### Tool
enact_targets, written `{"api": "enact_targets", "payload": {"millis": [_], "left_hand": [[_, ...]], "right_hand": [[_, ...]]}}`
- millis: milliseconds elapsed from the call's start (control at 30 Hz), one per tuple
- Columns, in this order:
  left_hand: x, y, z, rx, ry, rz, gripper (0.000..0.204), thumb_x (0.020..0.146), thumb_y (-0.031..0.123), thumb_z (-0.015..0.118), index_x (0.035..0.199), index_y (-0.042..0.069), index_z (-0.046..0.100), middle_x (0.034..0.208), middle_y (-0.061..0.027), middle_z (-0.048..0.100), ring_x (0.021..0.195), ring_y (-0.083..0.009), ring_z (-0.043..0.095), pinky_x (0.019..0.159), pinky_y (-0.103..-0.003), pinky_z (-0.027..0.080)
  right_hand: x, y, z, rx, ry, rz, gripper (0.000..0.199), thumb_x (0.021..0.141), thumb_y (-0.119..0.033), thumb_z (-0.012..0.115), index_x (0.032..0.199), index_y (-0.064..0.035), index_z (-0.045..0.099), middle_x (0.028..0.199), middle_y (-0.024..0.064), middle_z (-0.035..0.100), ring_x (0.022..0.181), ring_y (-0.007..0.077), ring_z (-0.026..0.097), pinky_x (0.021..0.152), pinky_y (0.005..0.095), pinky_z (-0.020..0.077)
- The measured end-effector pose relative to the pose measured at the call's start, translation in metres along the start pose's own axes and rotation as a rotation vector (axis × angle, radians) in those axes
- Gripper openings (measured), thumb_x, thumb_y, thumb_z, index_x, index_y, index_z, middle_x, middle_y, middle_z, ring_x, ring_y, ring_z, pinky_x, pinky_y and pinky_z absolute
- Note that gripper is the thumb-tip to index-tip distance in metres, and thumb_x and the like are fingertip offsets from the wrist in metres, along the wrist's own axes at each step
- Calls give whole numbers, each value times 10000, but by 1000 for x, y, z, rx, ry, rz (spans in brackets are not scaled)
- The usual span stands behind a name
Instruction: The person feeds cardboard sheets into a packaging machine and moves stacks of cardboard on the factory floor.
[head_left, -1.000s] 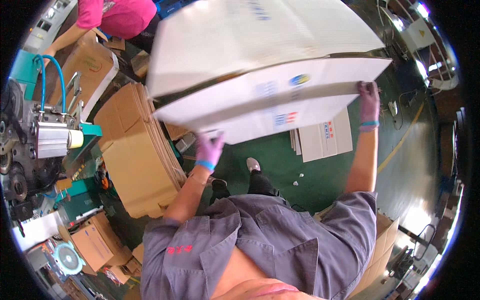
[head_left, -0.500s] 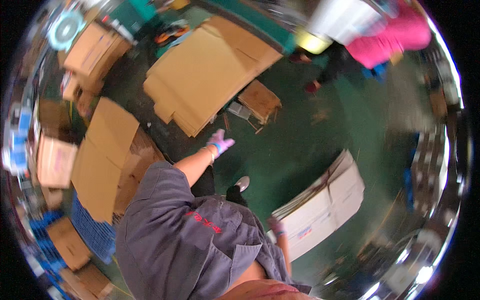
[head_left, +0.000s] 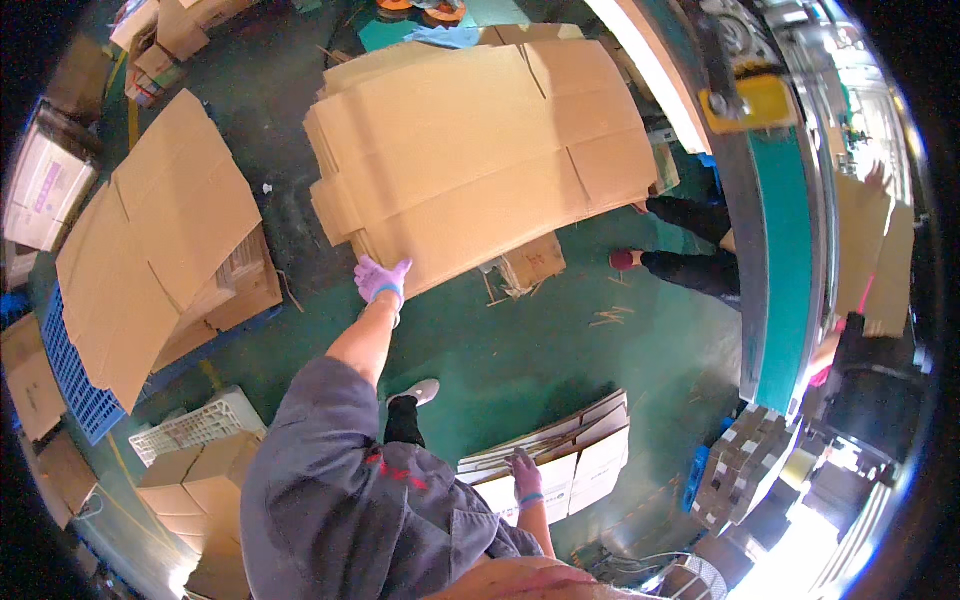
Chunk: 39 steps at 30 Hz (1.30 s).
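My left hand (head_left: 383, 280), in a pinkish-purple glove, reaches forward to the near left corner of a stack of flattened brown cardboard boxes (head_left: 470, 170). Its fingers are apart, and it looks to be touching the stack's edge. Low at my right side, my right hand (head_left: 527, 478), gloved too, grips a bundle of flattened white cartons (head_left: 597, 470) by its upper edge. Several sheets are layered in that bundle, and its brown inner faces show. Part of the right hand's grip is hidden by the cartons.
More flattened brown cardboard (head_left: 160, 220) lies at left over a blue plastic pallet (head_left: 75, 370). A white crate (head_left: 200, 425) and a brown box (head_left: 205, 485) stand behind it. A green-belted conveyor (head_left: 785, 260) runs at right, where a person's legs (head_left: 690, 245) show beside it.
The view has swung to the right. My left hand has come up to the corner of the brown cardboard stack. The white carton bundle stays in my right hand, now closer to my body.
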<state>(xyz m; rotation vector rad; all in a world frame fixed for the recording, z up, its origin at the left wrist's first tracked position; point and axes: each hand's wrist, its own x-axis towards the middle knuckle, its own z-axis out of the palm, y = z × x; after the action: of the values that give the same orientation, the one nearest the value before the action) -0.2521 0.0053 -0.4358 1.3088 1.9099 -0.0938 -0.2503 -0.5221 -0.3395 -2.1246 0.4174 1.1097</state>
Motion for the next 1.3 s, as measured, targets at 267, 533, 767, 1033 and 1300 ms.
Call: {"api": "enact_targets", "payload": {"millis": [267, 533, 767, 1033, 1300], "left_hand": [[60, -65, -91, -370, -428, 143, 419, 771, 250, 702, 1098, 10, 599, 1017, -145, 656, 927, -290, 634, 765, -385, 517], [-194, 87, -259, -90, -685, 1508, 314, 832, 359, 659, 891, 52, 630, 788, -74, 649, 721, -263, 633, 640, -362, 488], [-275, 168, -349, 69, 50, 2769, 326, 799, 282, 648, 1085, 129, 610, 1186, -61, 543, 1007, -196, 580, 703, -302, 507], [-303, 236, -273, 834, -335, 2428, 379, 797, 531, 588, 878, 162, 620, 802, -31, 613, 777, -244, 607, 658, -358, 461], [-285, 273, -174, 410, -678, 2415, 311, 794, 357, 702, 953, 98, 634, 1008, -83, 616, 884, -263, 614, 762, -371, 490]], "right_hand": [[-27, -192, 114, -918, -35, -658, 608, 791, -299, 643, 1318, -61, 456, 1158, 149, 579, 1128, 311, 507, 949, 411, 406], [-107, -355, 120, -471, 260, -1405, 510, 737, -74, 550, 1245, -27, 529, 1253, 165, 541, 1158, 329, 500, 1020, 400, 384], [-208, -342, -5, -232, 231, -1252, 626, 873, -503, 508, 1176, 42, 570, 1202, 218, 574, 1142, 332, 548, 985, 393, 419], [-165, -290, -35, -168, 247, -1144, 368, 777, -56, 585, 1140, -4, 613, 1150, 167, 618, 1077, 299, 588, 922, 359, 463], [-129, -286, -61, 97, 40, -1212, 409, 808, -273, 664, 1115, -9, 611, 1082, 167, 633, 992, 302, 614, 842, 373, 497]]}}
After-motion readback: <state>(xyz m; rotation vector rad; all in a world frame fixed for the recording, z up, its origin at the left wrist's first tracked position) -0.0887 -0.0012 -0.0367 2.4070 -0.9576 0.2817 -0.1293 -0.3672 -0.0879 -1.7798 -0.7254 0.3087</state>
